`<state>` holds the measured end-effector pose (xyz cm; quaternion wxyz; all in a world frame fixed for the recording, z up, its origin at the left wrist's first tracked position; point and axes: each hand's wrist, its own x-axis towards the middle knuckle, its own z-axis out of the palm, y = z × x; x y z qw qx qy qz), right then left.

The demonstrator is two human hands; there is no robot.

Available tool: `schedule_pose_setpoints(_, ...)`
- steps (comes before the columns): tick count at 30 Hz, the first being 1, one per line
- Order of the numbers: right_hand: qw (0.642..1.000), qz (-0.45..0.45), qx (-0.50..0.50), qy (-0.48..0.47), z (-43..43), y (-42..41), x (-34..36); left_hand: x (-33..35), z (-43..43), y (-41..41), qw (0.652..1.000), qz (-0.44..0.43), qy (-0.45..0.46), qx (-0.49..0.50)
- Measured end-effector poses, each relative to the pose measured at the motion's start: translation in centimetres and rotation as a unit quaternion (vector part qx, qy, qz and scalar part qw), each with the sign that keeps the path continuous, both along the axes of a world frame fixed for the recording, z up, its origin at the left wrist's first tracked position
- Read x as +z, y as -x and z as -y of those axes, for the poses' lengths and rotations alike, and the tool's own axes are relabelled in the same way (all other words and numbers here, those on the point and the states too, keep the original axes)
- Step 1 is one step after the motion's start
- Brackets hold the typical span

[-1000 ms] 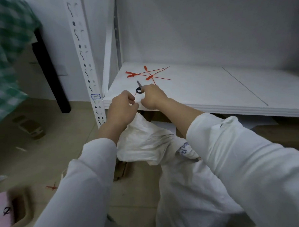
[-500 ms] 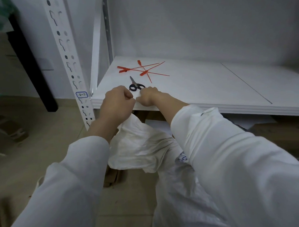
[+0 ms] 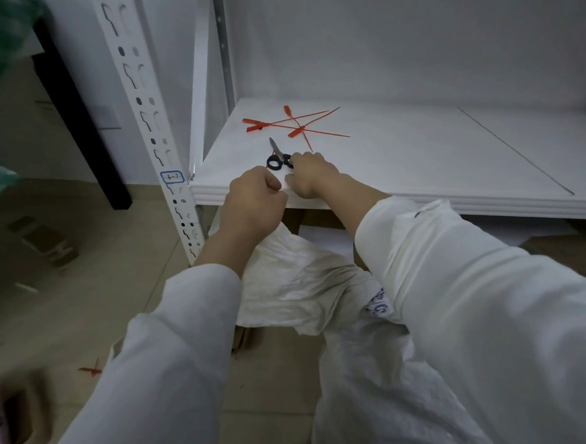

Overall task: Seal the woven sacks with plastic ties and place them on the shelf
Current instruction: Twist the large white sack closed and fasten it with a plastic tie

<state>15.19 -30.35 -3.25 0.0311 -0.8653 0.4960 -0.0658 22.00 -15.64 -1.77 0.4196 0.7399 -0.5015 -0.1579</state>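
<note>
Black-handled steel scissors [image 3: 277,152]: laid down by right grip [image 3: 311,177] (closure unclear) onto white shelf [image 3: 399,156], centre frame; left grip [image 3: 254,203] clamps white woven sack [image 3: 297,282]; trimming apparently done.

1. A plain white wall [image 3: 411,32] fills the upper right.
2. A beige tiled floor [image 3: 86,298] spreads across the lower left.
3. A white perforated metal upright [image 3: 146,127] stands left of centre, carrying a small blue-edged label [image 3: 172,176].
4. A black square furniture leg [image 3: 79,130] rests on the floor, upper left.
</note>
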Motion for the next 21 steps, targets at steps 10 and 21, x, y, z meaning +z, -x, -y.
schedule_pose_setpoints(10,0.998,-0.002,-0.054,0.026,-0.8,0.5,1.3,0.4,-0.4,0.3,1.0,0.002,-0.02,-0.005)
schedule_pose_setpoints(21,0.977,0.197,-0.026,0.081,-8.4,7.9,1.5,3.4,-3.2,4.2,0.955,-0.278,-0.089,-0.052)
